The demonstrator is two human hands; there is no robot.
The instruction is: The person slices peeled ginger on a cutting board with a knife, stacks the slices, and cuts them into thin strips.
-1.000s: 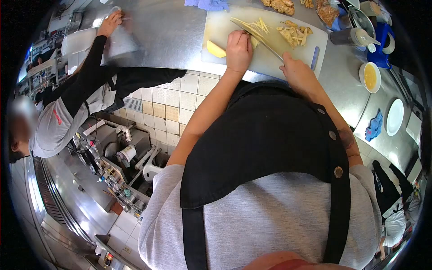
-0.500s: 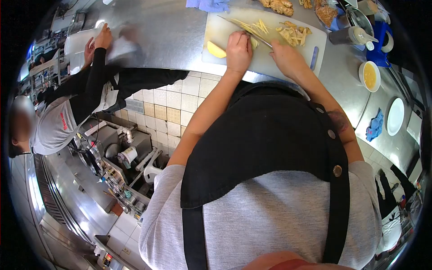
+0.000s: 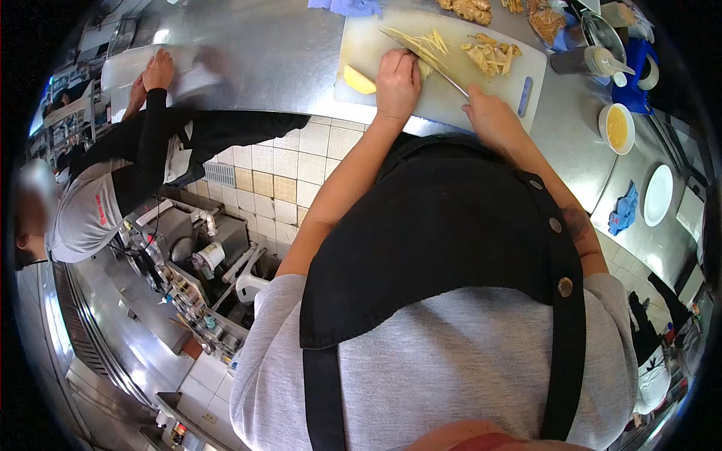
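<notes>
My right hand (image 3: 492,116) is closed on the handle of a long knife (image 3: 450,81), its blade slanting up and left across the white cutting board (image 3: 451,111). Beside the blade, my left hand (image 3: 398,83) is closed with fingertips curled down on the board; a bit of yellow ginger shows next to them, and the fingers mostly hide what they press. Thin yellow strips (image 3: 430,43) lie past the blade. A peeled yellow piece (image 3: 359,80) rests left of my left hand. Trimmings (image 3: 492,57) are heaped on the board's right part.
Unpeeled ginger (image 3: 468,9) and a blue cloth (image 3: 355,6) lie beyond the board. To the right are a squeeze bottle (image 3: 590,62), a bowl of yellow liquid (image 3: 617,128), another blue cloth (image 3: 623,208) and a white plate (image 3: 659,195). A co-worker (image 3: 90,210) stands at the left.
My right hand has moved back towards me and slightly right, drawing the knife along. My left hand has barely shifted. The co-worker's hands have moved left and down.
</notes>
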